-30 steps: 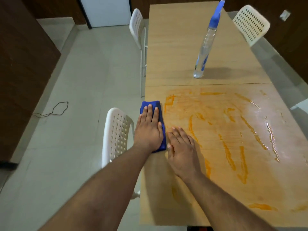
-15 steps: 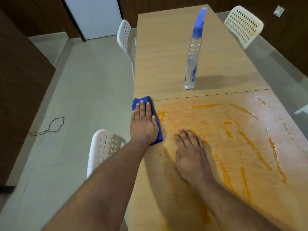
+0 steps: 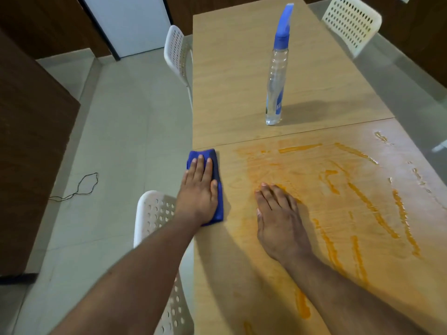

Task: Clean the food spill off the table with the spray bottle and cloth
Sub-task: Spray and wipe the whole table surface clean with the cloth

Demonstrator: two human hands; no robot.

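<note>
A folded blue cloth (image 3: 217,165) lies at the left edge of the wooden table (image 3: 242,97), just below the seam between the two tabletops. My left hand (image 3: 199,189) presses flat on it with straight fingers. To its right, my right hand (image 3: 278,218) rests flat on the tabletop, apart from the cloth. Orange smeared streaks of the food spill (image 3: 358,197) and wet patches cover the near tabletop to the right of my hands. A clear spray bottle (image 3: 275,81) with a blue nozzle stands upright on the far tabletop, just beyond the seam.
A white perforated chair (image 3: 157,213) stands at the table's left edge under my left arm. Another white chair (image 3: 177,56) is farther along that side, a third (image 3: 350,22) at the far right. A black cable (image 3: 79,187) lies on the tiled floor.
My left hand has slid the cloth away from me along the left edge, up to the seam. The orange streak near that corner is gone. My right hand now lies farther from the cloth.
</note>
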